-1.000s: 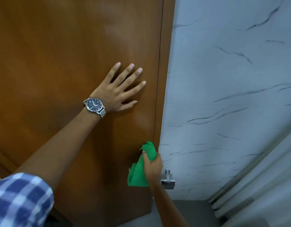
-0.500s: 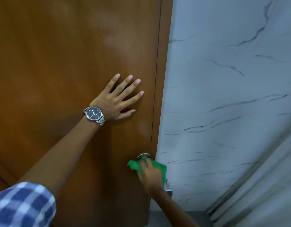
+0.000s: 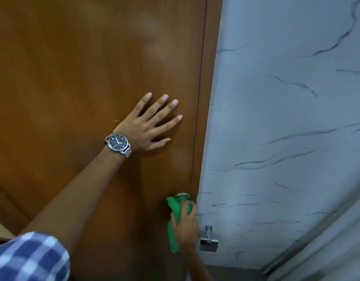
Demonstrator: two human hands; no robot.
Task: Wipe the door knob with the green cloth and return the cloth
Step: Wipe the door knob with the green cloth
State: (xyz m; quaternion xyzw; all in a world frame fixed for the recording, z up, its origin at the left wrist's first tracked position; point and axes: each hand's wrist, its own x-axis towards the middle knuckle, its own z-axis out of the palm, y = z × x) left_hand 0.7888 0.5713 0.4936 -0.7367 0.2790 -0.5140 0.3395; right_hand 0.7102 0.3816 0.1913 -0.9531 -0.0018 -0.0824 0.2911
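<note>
Green cloth (image 3: 176, 218) sits low in the frame, right of centre, bunched in your right hand (image 3: 185, 228) and pressed against the door knob (image 3: 182, 196). Only the knob's rounded metal top shows above the fabric; the rest is covered by cloth and hand. Your fingers (image 3: 192, 208) curl closed around the upper wad, with green showing between them and to their left, while a loose strip hangs down along the left side of the hand toward the wrist. Your left hand (image 3: 148, 126) lies flat on the brown wooden door (image 3: 73, 78) near the middle of the frame, well above the knob, fingers spread wide and holding nothing, a steel wristwatch (image 3: 117, 143) on that wrist and a blue checked sleeve (image 3: 29, 258) at lower left. To the right of the door's edge stands a pale marbled wall (image 3: 286, 118), with a small metal hook (image 3: 209, 239) just beside your right hand.
</note>
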